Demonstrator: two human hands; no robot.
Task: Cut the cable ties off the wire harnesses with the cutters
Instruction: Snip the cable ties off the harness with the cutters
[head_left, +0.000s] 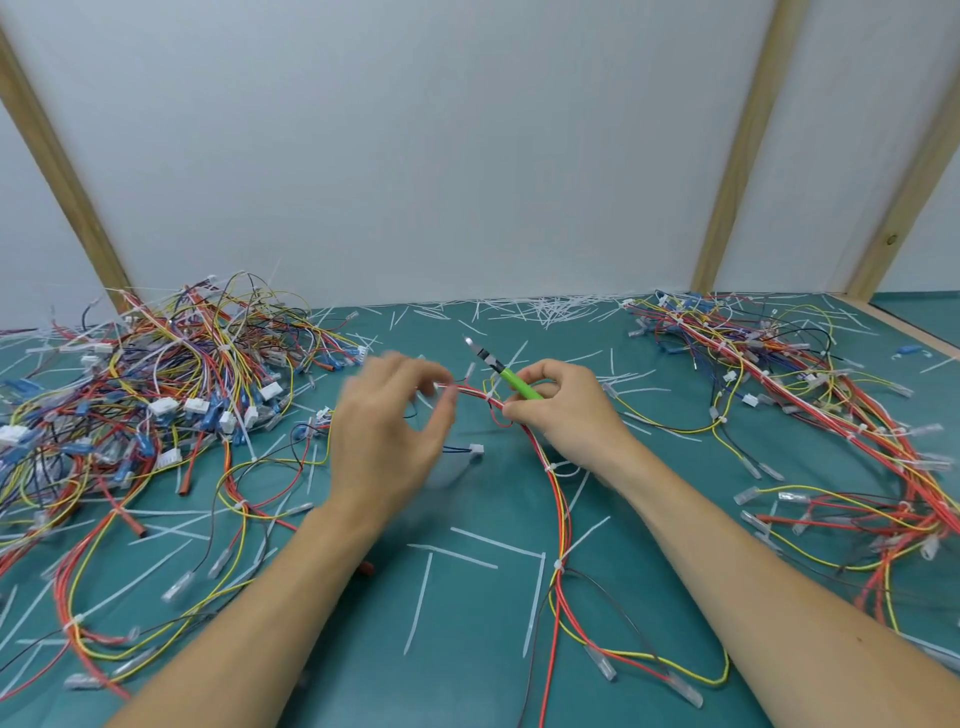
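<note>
Green table carries a big tangled pile of harnesses at its left edge and a looser heap along the right edge; white cut tie scraps litter the far edge; the working harness runs from the near edge up to mid-table, long axis toward the hands; right hand grips it and the green cutters, tip pointing away to the far left; left hand, blurred, seems to pinch the wire end just left; nearest remaining tie lies below the right hand; loose scraps don't block.
</note>
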